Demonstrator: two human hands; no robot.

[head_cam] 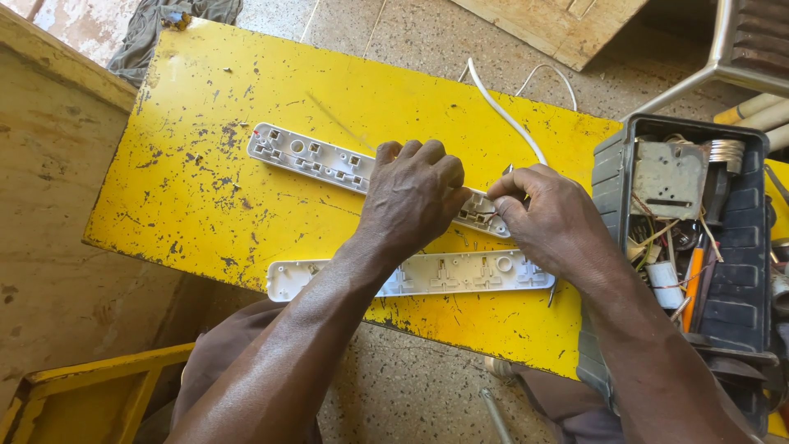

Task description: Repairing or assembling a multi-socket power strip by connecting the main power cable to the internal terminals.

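The two forearms rise from the bottom edge, nearest to the camera, and reach over the yellow worktop, a scratched and chipped metal surface that carries everything. At the right edge of it stands a dark toolbox, full of wires, metal parts and small tools. On the worktop lie the two halves of an opened white power strip. The cover half lies nearer to the person, with its inner side up. The socket half lies farther away, tilted across the worktop, and its white cable runs off toward the floor.

The left hand is curled and presses down on the middle of the socket half, so it keeps it from sliding. The right hand is closed, with thumb and fingers pinched on a thin metal tool, perhaps a small screwdriver; its tip meets the right end of the socket half, but the exact contact is hidden.

To do such fine work well, I think the pressing hand should stay close to the tool tip, and the tool should be pushed gently and straight, because the contacts inside are small.
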